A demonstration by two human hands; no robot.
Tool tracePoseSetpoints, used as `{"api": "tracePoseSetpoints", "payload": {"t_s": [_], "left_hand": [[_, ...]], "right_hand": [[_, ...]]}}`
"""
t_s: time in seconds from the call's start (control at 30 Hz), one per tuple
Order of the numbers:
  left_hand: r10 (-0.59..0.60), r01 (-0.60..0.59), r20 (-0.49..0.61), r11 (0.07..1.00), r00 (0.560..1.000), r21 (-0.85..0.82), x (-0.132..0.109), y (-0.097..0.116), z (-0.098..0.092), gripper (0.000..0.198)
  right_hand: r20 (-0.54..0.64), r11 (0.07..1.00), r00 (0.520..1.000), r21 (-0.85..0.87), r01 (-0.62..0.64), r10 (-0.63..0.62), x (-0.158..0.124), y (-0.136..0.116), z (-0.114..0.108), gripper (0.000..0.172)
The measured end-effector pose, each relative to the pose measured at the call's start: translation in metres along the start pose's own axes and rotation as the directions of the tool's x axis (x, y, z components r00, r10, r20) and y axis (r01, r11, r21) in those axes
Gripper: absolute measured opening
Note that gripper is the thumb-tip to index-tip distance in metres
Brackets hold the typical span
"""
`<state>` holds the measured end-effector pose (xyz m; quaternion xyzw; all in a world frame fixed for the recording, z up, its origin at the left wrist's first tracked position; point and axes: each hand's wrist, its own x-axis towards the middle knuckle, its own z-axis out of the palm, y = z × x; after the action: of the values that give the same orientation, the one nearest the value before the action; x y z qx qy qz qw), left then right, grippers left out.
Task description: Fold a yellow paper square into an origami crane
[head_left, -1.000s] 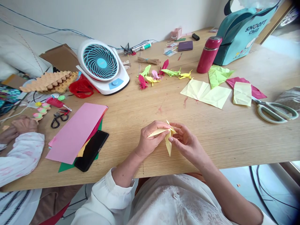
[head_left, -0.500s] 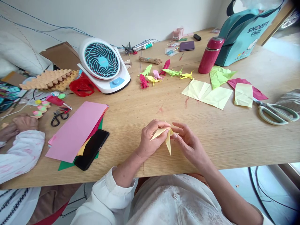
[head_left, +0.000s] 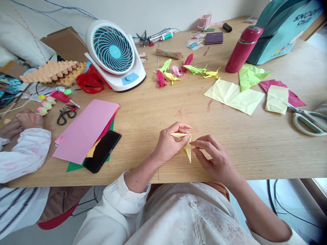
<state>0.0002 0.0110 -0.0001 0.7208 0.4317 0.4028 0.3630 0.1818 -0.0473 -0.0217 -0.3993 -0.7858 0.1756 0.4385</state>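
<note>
My left hand [head_left: 170,141] pinches a piece of pale yellow folded paper [head_left: 188,152] between thumb and fingers, above the table near its front edge. One narrow flap points left over the hand, and a pointed flap hangs down. From the other side, my right hand [head_left: 213,154] has its index finger and thumb closed at the paper's right edge. The fingers cover the middle of the folds. Beyond the hands stand several small folded paper figures, among them a lime green one [head_left: 195,69], a dark pink one [head_left: 161,79] and a yellow one [head_left: 212,73].
Creased yellow paper [head_left: 233,97] and scissors [head_left: 308,121] lie at right, near a red flask [head_left: 244,49] and a teal bag [head_left: 276,42]. At left are a fan [head_left: 136,64], pink paper [head_left: 88,131], a phone [head_left: 102,151] and another person's hands [head_left: 29,119].
My right hand has moved in to the paper, its fingers closing at the edge. The folded paper has turned, so its left flap looks narrower. The camera view has shifted.
</note>
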Motion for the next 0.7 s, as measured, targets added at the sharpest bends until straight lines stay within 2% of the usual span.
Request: {"api": "tracePoseSetpoints", "payload": {"t_s": [0.2, 0.33, 0.57, 0.7], "left_hand": [[-0.086, 0.09, 0.132, 0.996, 0.988, -0.026, 0.001, 0.0011, -0.0025, 0.023], [-0.075, 0.074, 0.147, 0.997, 0.986, 0.018, 0.0018, -0.0016, -0.0021, 0.019], [-0.079, 0.071, 0.161, 0.996, 0.984, 0.056, 0.0017, -0.006, -0.0001, 0.016], [-0.071, 0.066, 0.167, 0.997, 0.983, 0.035, 0.0014, -0.0072, 0.0004, 0.015]], "right_hand": [[0.113, 0.993, 0.989, -0.057, 0.103, -0.097, 0.0069, -0.0042, -0.0074, 0.03], [0.141, 0.99, 0.982, -0.04, 0.134, -0.127, 0.0079, -0.0016, -0.0089, 0.026], [0.125, 0.986, 0.98, 0.082, 0.144, -0.154, 0.0029, 0.0046, -0.007, 0.038], [0.15, 0.984, 0.977, 0.119, 0.136, -0.153, 0.001, 0.004, -0.0067, 0.038]]}}
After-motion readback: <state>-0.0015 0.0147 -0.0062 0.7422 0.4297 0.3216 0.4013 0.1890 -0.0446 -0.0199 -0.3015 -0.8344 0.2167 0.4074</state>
